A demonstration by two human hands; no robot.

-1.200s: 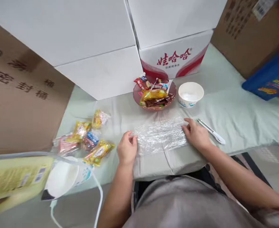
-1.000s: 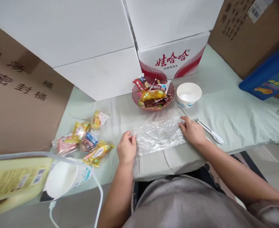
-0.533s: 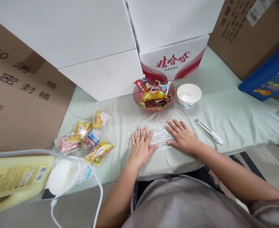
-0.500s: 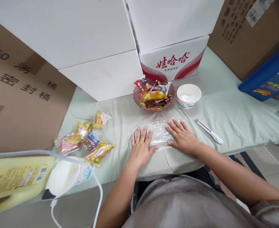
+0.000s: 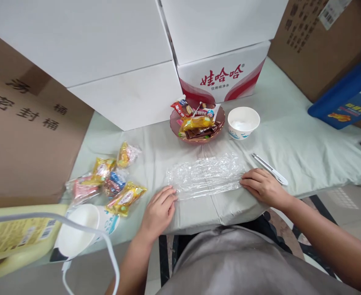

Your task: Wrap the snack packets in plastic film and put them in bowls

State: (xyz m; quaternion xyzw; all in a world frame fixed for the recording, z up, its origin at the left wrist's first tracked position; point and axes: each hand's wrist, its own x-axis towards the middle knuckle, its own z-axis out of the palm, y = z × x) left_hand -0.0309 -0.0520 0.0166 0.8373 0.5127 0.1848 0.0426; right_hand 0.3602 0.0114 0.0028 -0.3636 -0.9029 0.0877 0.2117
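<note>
Two near corners of the clear plastic film (image 5: 208, 174) are being pinched by the curled left hand (image 5: 158, 211) and right hand (image 5: 265, 187), apparently for spreading it flat; the film is lying on the person's side of the pink bowl (image 5: 174, 128).

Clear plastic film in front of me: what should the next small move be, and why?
I'd probably draw its near corners gently apart: the clear plastic film looks wrinkled between the hands, and the fingers of the left hand and right hand are already at those corners.
</note>
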